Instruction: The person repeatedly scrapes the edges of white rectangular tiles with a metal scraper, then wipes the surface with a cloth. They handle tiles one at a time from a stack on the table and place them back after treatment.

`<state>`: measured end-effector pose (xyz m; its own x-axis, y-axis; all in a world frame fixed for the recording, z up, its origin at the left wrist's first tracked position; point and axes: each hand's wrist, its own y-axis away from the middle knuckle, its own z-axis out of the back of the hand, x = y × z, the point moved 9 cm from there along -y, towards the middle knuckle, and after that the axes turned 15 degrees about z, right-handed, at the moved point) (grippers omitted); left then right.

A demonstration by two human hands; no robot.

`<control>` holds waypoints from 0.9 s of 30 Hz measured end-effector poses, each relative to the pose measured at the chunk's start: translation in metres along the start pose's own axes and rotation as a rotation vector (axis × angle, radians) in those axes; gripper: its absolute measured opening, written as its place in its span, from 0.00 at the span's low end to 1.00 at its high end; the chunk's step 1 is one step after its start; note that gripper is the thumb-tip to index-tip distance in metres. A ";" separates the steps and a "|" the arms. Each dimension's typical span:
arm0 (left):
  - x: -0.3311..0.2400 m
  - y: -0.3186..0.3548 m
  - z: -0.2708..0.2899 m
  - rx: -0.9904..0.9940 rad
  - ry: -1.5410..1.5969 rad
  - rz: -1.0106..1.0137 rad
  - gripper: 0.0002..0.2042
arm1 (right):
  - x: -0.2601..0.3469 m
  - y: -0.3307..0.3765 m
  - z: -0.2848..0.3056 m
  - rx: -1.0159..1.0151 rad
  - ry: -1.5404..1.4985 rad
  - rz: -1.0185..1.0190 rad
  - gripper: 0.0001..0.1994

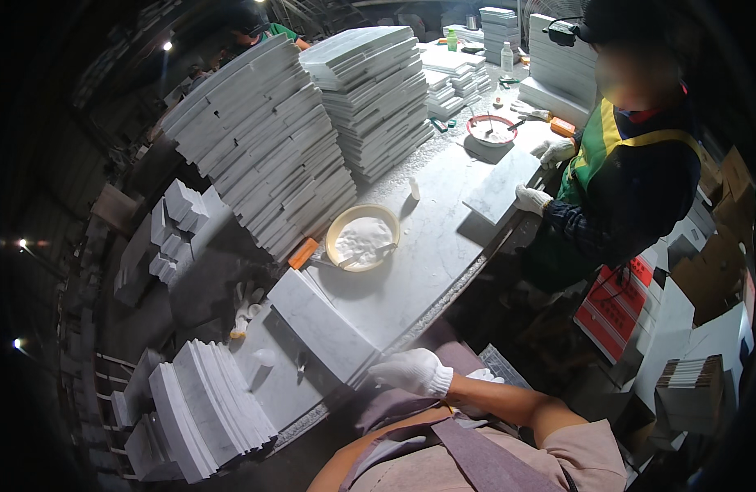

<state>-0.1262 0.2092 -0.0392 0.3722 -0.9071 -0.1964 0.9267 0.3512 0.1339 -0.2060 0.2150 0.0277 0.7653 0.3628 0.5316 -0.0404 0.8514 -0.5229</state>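
Resting flat on the workbench (443, 246), the white marble slab (322, 321) is lying just ahead of the person, its near corner almost meeting the gloved hand (412, 371) at the bench edge. That glove is sitting with its fingers curled loosely and is gripping nothing; which of the person's hands it is cannot be told. A second white glove (484, 376) is only peeking out behind the forearm, so its state cannot be told.

Handling a slab like this is probably going best with both palms spread under the long edges, keeping it level, since thin stone is likely to chip at the corners.

The slab is rectangular, smooth and grey-veined. Just beyond it, a round yellow bowl (362, 236) is holding white powder, with an orange-handled tool (303, 253) beside it. Tall stacks of curved marble pieces (267, 143) are leaning behind. Across the bench, a co-worker's gloved hand (531, 198) is steadying another slab (501, 184).
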 end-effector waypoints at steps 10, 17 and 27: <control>-0.009 0.001 -0.007 0.030 -0.003 -0.039 0.14 | 0.002 0.008 0.012 -0.067 -0.003 0.039 0.13; -0.015 0.002 -0.011 0.044 -0.004 -0.066 0.14 | 0.000 0.011 0.005 -0.024 0.023 0.025 0.13; -0.021 0.003 -0.017 0.070 0.001 -0.107 0.14 | 0.005 0.010 0.012 -0.093 -0.035 0.078 0.14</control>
<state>-0.1305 0.2336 -0.0512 0.2716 -0.9383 -0.2140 0.9551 0.2355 0.1796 -0.2097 0.2300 0.0330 0.7392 0.4409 0.5090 -0.0381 0.7820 -0.6221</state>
